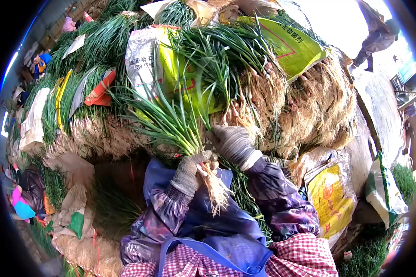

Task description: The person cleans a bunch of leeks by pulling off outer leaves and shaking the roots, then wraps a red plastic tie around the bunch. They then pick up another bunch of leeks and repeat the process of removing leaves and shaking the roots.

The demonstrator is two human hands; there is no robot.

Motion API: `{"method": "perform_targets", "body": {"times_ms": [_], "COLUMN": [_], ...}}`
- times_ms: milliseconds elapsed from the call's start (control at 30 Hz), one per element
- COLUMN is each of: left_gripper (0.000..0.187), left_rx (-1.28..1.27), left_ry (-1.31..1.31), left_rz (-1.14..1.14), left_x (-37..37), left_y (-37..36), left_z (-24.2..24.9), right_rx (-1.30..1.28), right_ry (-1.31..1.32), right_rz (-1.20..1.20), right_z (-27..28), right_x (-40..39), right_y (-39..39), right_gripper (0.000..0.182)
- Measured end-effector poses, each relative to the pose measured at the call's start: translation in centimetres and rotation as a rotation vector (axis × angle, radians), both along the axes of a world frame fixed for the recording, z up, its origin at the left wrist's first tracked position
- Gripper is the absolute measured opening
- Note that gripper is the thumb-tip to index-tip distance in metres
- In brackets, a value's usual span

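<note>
My left hand (189,171), in a grey knit glove, is closed around a bunch of green onions (171,124) just above its pale roots (216,189), which hang down over my blue apron (208,217). My right hand (232,143), also gloved, presses against the same bunch from the right, at the foot of a big heap of green onions (226,64) with straw-coloured roots facing me. Whether the right hand's fingers grip stems is hidden by the glove and leaves.
Printed plastic sacks (148,60) lie among the heaped bundles. A yellow sack (330,196) stands at my right. Another seated person (25,194) works at the far left, and someone stands at the upper right (374,39) on bare ground.
</note>
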State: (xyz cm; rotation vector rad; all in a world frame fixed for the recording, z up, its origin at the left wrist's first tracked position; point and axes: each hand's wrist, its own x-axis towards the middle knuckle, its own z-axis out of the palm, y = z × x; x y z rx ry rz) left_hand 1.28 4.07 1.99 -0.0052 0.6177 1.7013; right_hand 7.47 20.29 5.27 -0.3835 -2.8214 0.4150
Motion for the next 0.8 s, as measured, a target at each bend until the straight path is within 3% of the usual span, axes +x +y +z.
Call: {"method": "perform_targets", "body": {"times_ms": [33,133,167,267,300,333,400,433,467,533,600,667,733,767,800], "left_gripper": [0.032,0.029,0.029,0.027,0.025,0.024,0.021,0.021,0.023,0.025,0.022,0.020,0.020,0.020,0.019], "left_rx": [-0.039,0.057,0.140,0.442,0.274,0.366,0.257,0.164,0.118,-0.185,-0.224,-0.198,-0.252,-0.228,-0.202], "left_ry": [-0.052,-0.149,-0.093,0.017,0.092,0.120,0.299,0.341,0.450,0.477,0.417,0.397,0.347,0.354,0.358], "left_rz": [-0.032,-0.048,-0.047,0.003,0.195,0.144,0.170,0.102,0.045,0.004,0.144,0.290,0.379,0.354,0.321], "left_x": [-0.1,0.0,0.4,-1.5,-1.0,-1.8,-1.8,-1.1,0.0,1.9,3.1,1.8,0.9,0.1,-0.4], "left_y": [0.3,-0.5,-1.2,-2.8,-3.3,-2.9,-1.7,-1.0,-0.4,-0.6,0.0,-0.3,0.0,0.0,-0.1], "left_z": [0.3,3.2,5.0,5.9,6.1,6.5,5.7,5.4,6.2,3.9,3.3,1.8,3.4,3.3,3.1], "right_rx": [-0.004,-0.891,-1.006,-0.313,-0.311,-0.284,-0.225,-0.250,-0.263,-0.123,-0.071,-0.049,-0.523,-0.996,-1.178], "right_ry": [0.058,0.611,0.548,-0.552,-0.778,-0.705,-0.532,-0.282,-0.232,-0.184,-0.107,0.062,0.255,0.342,0.339], "right_rz": [0.012,-0.315,-0.292,0.183,0.426,0.226,-0.165,-0.346,-0.447,-0.458,-0.446,-0.607,-0.477,-0.296,-0.178], "right_z": [0.1,-3.6,-3.8,-3.2,-4.6,-5.2,-0.7,1.8,2.8,1.4,0.6,0.8,0.4,1.7,3.6], "right_x": [0.2,-1.1,-0.7,1.9,2.6,2.5,0.6,-0.1,-1.5,-4.0,-5.1,-4.6,-2.5,-1.4,0.1], "right_y": [-0.1,2.7,5.4,5.5,5.9,6.5,6.1,5.8,6.3,7.9,8.6,9.5,11.2,10.8,9.4], "right_gripper": [0.023,0.022,0.020,0.036,0.037,0.039,0.045,0.050,0.048,0.040,0.030,0.021,0.019,0.018,0.021]}}
